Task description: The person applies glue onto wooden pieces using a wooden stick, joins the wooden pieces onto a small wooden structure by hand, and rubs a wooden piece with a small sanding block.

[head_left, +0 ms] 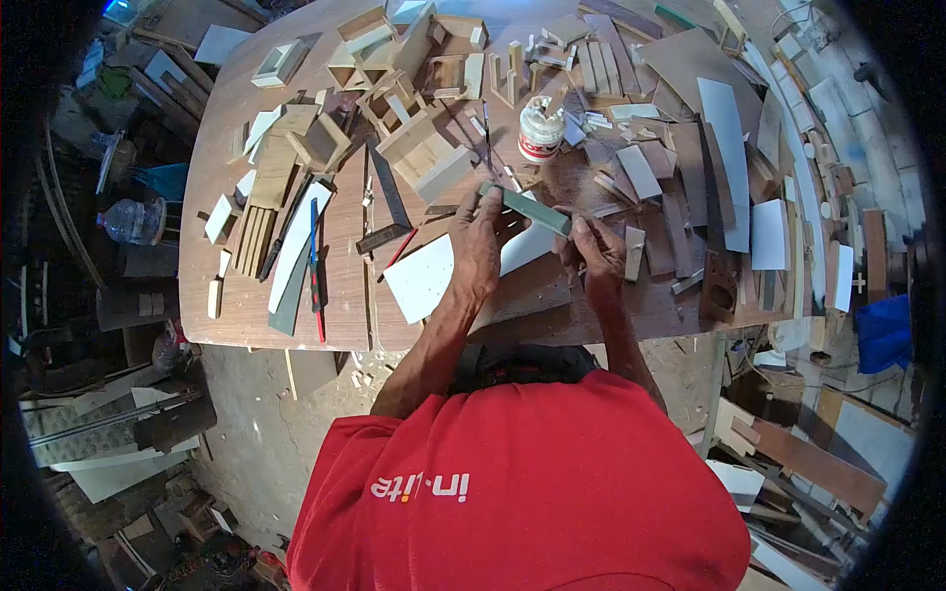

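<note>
A small green block (pixel 532 210) is held up over the table, tilted down to the right. My left hand (pixel 477 241) grips its left end between thumb and fingers. At its right end is my right hand (pixel 598 248), with thumb and fingers pinched together; whether it grips the block or something small is unclear. Beneath my hands lies a white board (pixel 422 280). A red pencil-like stick (pixel 398 253) rests just left of that board, near a dark try square (pixel 387 187). Beyond the block stands an open jar of white paste (pixel 541 130).
Small wooden boxes (pixel 424 153) crowd the back of the brown table (pixel 345 325). At left lie wood strips and a blue-and-red tool (pixel 316 266). Offcuts and a long white strip (pixel 724 163) cover the right side.
</note>
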`<state>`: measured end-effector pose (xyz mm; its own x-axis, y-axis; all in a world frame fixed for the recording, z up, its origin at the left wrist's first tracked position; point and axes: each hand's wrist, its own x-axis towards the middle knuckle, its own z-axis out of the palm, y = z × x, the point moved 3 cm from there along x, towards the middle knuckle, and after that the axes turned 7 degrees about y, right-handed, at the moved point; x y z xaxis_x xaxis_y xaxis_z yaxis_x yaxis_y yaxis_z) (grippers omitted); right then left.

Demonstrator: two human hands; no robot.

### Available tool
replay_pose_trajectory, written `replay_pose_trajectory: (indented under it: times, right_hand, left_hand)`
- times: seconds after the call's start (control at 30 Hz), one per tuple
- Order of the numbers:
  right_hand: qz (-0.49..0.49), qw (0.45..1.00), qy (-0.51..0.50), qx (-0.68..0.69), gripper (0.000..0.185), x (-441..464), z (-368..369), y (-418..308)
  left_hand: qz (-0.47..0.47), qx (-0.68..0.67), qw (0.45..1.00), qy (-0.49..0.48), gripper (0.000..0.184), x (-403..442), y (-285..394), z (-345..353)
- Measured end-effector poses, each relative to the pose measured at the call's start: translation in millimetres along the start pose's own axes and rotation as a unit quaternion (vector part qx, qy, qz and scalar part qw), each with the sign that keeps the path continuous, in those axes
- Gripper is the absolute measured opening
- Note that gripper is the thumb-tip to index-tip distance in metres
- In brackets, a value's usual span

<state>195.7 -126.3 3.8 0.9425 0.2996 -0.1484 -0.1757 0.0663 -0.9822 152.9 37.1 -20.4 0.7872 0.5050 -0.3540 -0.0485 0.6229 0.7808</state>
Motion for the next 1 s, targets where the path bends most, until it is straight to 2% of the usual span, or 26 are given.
replay_pose_trajectory:
  times: [0.03, 0.1, 0.13, 0.2, 0.3, 0.37, 0.5, 0.67, 0.8, 1.0]
  right_hand:
    - [-0.021, 1.0, -0.015, 0.004, 0.029, 0, 2, -2]
    - [-0.042, 0.999, -0.029, 0.008, 0.03, -1, 5, -8]
    - [-0.045, 0.998, -0.039, 0.009, 0.03, -1, 6, -11]
    - [-0.049, 0.998, -0.047, 0.011, 0.03, -1, 5, -12]
    - [-0.051, 0.997, -0.06, 0.004, 0.028, -2, 6, -13]
    - [-0.108, 0.993, -0.05, 0.008, 0.028, -4, 12, -22]
    - [-0.118, 0.992, -0.044, 0.026, 0.028, -2, 17, -16]
    - [-0.15, 0.987, -0.04, -0.036, 0.025, -4, 19, -23]
    - [-0.149, 0.988, -0.042, -0.002, 0.024, -1, 22, -16]
    - [-0.163, 0.984, -0.055, -0.054, 0.023, 1, 24, -15]
  left_hand:
    - [-0.001, 0.0, 1.0, 0.0, 0.03, 0, -1, -2]
    - [-0.083, -0.089, 0.993, -0.01, 0.028, 1, -7, -4]
    - [-0.085, -0.088, 0.992, -0.011, 0.028, 1, -9, -6]
    - [-0.161, -0.142, 0.976, -0.043, 0.031, 1, -14, -4]
    - [-0.197, -0.157, 0.968, -0.014, 0.028, -1, -17, -3]
    - [-0.205, -0.15, 0.967, -0.013, 0.031, -2, -20, -4]
    - [-0.221, -0.153, 0.962, -0.045, 0.035, -5, -25, -3]
    - [-0.256, -0.148, 0.955, -0.034, 0.035, -8, -29, -1]
    - [-0.272, -0.167, 0.947, -0.044, 0.034, -7, -36, -3]
    - [-0.305, -0.178, 0.935, -0.015, 0.038, -9, -39, -4]
